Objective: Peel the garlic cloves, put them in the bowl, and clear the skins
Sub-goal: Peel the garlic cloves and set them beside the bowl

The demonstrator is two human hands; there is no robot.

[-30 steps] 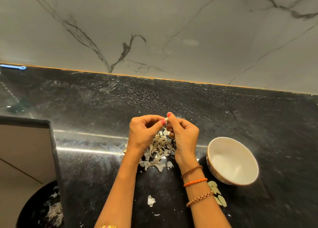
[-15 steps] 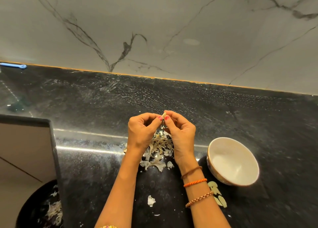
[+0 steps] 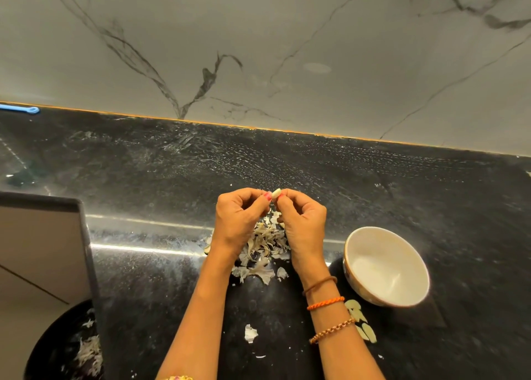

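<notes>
head view: garlic clove [image 3: 276,193] pinched between both hands' fingers [image 3: 267,196].

Single view only, head-mounted, wide-angle. Looks forward and down from above black countertop [image 3: 316,178], facing marble backsplash [image 3: 258,49] across top half of frame. Close range: both forearms enter from bottom edge, left hand [image 3: 238,219] and right hand [image 3: 301,221] meet near frame centre. White bowl [image 3: 386,266] lower right, counter edge and dark bin [image 3: 57,351] lower left. Edges bent by lens.
</notes>
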